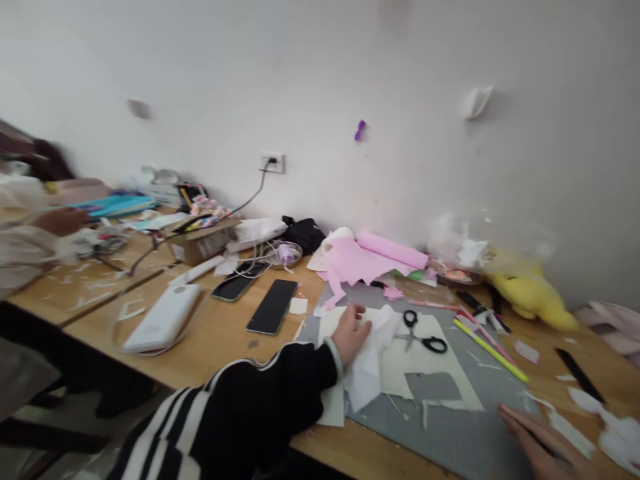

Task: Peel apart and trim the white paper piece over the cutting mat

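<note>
My left hand (351, 335), in a black sleeve with white stripes, rests on white paper pieces (370, 363) lying on a grey cutting mat (450, 427); its fingers curl over a crumpled white sheet. My right hand (537, 443) lies flat at the mat's near right corner, fingers stretched out and holding nothing. Black-handled scissors (423, 333) lie on a cream sheet just right of my left hand. The view is blurred.
Two phones (273, 305) and a white power bank (163, 319) lie left on the wooden table. Pink paper (367, 260), a yellow plush toy (530, 290), pencils (487, 347) and a black ruler (580, 375) lie at the back and right. Another person's hand (63, 220) works at far left.
</note>
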Demonstrator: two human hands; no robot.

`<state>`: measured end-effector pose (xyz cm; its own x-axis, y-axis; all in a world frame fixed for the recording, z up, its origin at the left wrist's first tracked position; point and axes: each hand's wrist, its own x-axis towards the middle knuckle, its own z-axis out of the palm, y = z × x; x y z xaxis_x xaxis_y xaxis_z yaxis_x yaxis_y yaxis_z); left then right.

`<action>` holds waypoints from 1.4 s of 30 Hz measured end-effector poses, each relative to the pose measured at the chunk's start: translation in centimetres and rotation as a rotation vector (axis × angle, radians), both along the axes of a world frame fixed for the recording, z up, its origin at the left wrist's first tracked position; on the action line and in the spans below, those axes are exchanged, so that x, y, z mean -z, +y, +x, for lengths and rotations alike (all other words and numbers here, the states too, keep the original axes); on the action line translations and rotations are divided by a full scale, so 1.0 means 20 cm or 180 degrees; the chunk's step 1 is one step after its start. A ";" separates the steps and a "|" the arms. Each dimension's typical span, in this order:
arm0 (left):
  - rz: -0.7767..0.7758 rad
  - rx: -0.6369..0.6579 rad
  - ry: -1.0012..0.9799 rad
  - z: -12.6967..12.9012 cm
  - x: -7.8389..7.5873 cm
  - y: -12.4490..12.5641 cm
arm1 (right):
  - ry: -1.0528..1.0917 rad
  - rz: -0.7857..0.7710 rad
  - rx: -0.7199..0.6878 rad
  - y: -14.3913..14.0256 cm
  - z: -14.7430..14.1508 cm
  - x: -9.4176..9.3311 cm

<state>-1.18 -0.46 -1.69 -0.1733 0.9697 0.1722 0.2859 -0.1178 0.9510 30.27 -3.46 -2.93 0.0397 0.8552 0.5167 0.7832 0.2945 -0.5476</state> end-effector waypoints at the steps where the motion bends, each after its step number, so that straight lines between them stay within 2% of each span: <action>1: -0.0012 0.0046 -0.0042 0.00 0.01 0.00 | -0.0045 -0.0069 -0.0043 -0.02 -0.01 -0.02; 3: -0.0030 0.0132 -0.0106 -0.01 0.01 0.01 | -0.0011 -0.0287 0.0037 -0.04 -0.01 -0.03; 6: -0.0050 0.0218 -0.0164 -0.01 0.02 0.01 | 0.0218 -0.0238 0.0546 -0.06 0.00 -0.04; 11: -0.0101 0.0197 -0.0253 -0.01 0.01 0.01 | 0.0536 -0.0331 0.0935 -0.11 -0.01 -0.05; 15: -0.0124 0.0175 -0.0280 0.00 -0.01 0.01 | 0.0727 -0.0623 0.1251 -0.13 -0.03 -0.08; 18: -0.0130 0.0207 -0.0270 0.00 -0.02 0.00 | 0.0891 -0.0624 0.1159 -0.12 -0.02 -0.08; 23: -0.0161 0.0256 -0.0264 0.00 -0.04 -0.01 | 0.1283 -0.0760 0.0606 -0.09 0.01 -0.05; 26: -0.0169 0.0270 -0.0266 0.00 -0.04 -0.01 | 0.1244 -0.0722 0.0566 -0.09 0.01 -0.04; 29: -0.0176 0.0271 -0.0268 0.00 -0.04 -0.01 | 0.1005 -0.0563 0.0587 -0.07 -0.01 -0.09; 31: -0.0171 0.0278 -0.0263 0.01 -0.04 -0.01 | 0.0782 -0.0433 0.0574 -0.02 -0.01 -0.15; 34: -0.0157 0.0309 -0.0252 0.01 -0.03 0.00 | 0.0127 -0.0037 0.0215 0.12 0.01 -0.27; 37: -0.0158 0.0327 -0.0250 0.00 -0.03 0.00 | -0.0311 -0.0308 0.0142 0.32 0.00 -0.37; 39: -0.0171 0.0332 -0.0248 0.00 -0.03 0.00 | -0.0390 -0.0361 0.0186 0.46 -0.03 -0.39; 42: -0.0209 0.0359 -0.0238 0.00 -0.04 0.00 | -0.0482 -0.0422 0.0206 0.62 -0.08 -0.36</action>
